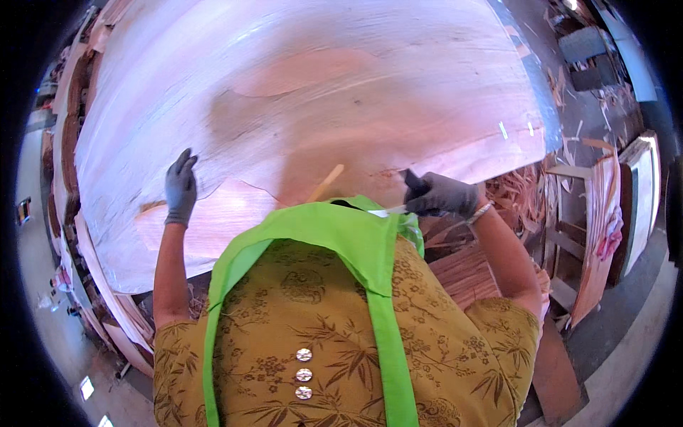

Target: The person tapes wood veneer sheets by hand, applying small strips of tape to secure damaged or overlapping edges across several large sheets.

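Observation:
A large sheet of pale wood veneer [306, 128] spreads out before me, with a pinkish wood patch [206, 220] along its near left part. Over the left side of the sheet is my left hand [181, 186] in a grey glove, fingers extended and holding nothing. My right hand [445, 196], also gloved, is closed at the near right edge of the sheet. It grips a black-handled tool [413, 181] that looks like a knife; a pale, flat, blade-like piece [388, 211] points left from it toward my green apron. A thin light wood strip [327, 181] lies on the veneer close to the apron.
Torn veneer scraps [512, 196] heap up beneath the sheet's right edge. Two small white strips [504, 130] sit on its right corner. Farther right stand a wooden frame [569, 242] and upright panels [640, 203]. Stacked sheets [70, 142] line the left side.

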`<state>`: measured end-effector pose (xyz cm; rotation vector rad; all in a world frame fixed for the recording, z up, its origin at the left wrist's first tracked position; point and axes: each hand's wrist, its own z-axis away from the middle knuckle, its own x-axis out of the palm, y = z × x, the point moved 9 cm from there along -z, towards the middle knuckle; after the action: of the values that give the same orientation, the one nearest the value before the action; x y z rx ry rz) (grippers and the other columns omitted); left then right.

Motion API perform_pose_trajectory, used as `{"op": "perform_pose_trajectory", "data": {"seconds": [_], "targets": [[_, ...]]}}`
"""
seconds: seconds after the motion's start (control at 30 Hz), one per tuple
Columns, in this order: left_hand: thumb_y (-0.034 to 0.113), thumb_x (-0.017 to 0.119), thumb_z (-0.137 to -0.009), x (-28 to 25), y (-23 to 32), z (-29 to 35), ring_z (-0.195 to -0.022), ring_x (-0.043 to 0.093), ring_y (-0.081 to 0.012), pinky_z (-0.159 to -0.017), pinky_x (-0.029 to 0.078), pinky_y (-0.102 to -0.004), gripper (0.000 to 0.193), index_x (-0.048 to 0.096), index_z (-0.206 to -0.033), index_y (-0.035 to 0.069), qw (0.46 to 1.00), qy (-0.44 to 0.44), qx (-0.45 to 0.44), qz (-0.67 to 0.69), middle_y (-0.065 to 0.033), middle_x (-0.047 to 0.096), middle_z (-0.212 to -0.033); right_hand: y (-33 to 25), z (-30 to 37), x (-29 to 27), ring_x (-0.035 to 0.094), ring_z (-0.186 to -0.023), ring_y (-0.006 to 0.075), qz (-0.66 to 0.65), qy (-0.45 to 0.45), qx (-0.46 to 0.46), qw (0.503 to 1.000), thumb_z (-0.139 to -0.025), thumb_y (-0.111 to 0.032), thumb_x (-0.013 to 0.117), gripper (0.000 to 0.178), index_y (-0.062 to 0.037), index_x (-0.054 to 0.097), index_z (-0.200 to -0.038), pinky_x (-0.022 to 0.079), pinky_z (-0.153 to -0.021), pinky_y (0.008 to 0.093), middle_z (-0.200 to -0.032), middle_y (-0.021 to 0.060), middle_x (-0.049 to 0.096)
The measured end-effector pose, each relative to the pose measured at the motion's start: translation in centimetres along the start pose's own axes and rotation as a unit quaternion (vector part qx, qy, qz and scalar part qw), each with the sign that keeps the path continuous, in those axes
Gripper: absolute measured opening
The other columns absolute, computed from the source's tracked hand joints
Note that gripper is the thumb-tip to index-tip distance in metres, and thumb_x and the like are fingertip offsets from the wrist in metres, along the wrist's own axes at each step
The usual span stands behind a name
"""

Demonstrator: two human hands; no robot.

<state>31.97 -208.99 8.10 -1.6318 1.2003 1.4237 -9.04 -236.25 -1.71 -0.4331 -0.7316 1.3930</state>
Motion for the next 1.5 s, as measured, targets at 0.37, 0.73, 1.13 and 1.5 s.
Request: {"op": "perform_pose_trajectory", "data": {"seconds": [0.37, 0.73, 1.13, 1.5], "targets": [[0.004, 0.052, -0.074, 7.2, 10.2, -11.3, -0.106, 0.055, -0.0305, -0.089, 0.044, -0.0416, 0.031, 0.06, -0.104, 0.008, 0.984, -0.038, 0.138, 0.107, -0.0117, 0.056, -0.12, -9.0, -0.1, -11.0, 0.038, -0.038, 0.0048, -0.14, 0.303, -0.125, 0.934, -0.086, -0.021, 0.064, 0.021, -0.0022, 0.066, -0.094, 0.027, -0.035, 0.0206, -0.052, -0.002, 0.048], [0.01, 0.05, -0.081, 17.1, 22.6, -26.2, -0.106, 0.057, -0.0228, -0.084, 0.049, -0.0341, 0.033, 0.058, -0.113, 0.011, 0.949, 0.033, 0.285, 0.132, -0.0067, 0.055, -0.123, -12.6, -10.1, -14.3, 0.036, -0.041, 0.0067, -0.368, 0.308, -0.23, 0.847, -0.086, -0.024, 0.062, 0.026, -0.0071, 0.063, -0.106, 0.03, -0.038, 0.0224, -0.055, -0.0046, 0.04], [0.014, 0.045, -0.087, 20.3, 25.9, -28.6, -0.103, 0.054, -0.0239, -0.08, 0.048, -0.039, 0.039, 0.051, -0.123, 0.028, 0.951, -0.085, 0.294, 0.039, -0.0016, 0.045, -0.133, -6.4, -14.1, -16.8, 0.039, -0.04, 0.0087, -0.404, 0.379, -0.119, 0.824, -0.085, -0.026, 0.062, 0.021, -0.0053, 0.061, -0.086, 0.032, -0.037, 0.0241, -0.059, 0.0007, 0.053], [0.021, 0.046, -0.086, 20.8, 24.8, -29.3, -0.107, 0.054, -0.0251, -0.083, 0.045, -0.0401, 0.029, 0.057, -0.113, 0.022, 0.962, -0.18, 0.122, 0.168, -0.0047, 0.054, -0.12, -7.5, -15.1, -7.5, 0.041, -0.043, 0.0074, -0.342, 0.377, -0.063, 0.858, -0.086, -0.023, 0.057, 0.018, -0.0053, 0.06, -0.092, 0.034, -0.04, 0.0223, -0.064, -0.0012, 0.049]]}}
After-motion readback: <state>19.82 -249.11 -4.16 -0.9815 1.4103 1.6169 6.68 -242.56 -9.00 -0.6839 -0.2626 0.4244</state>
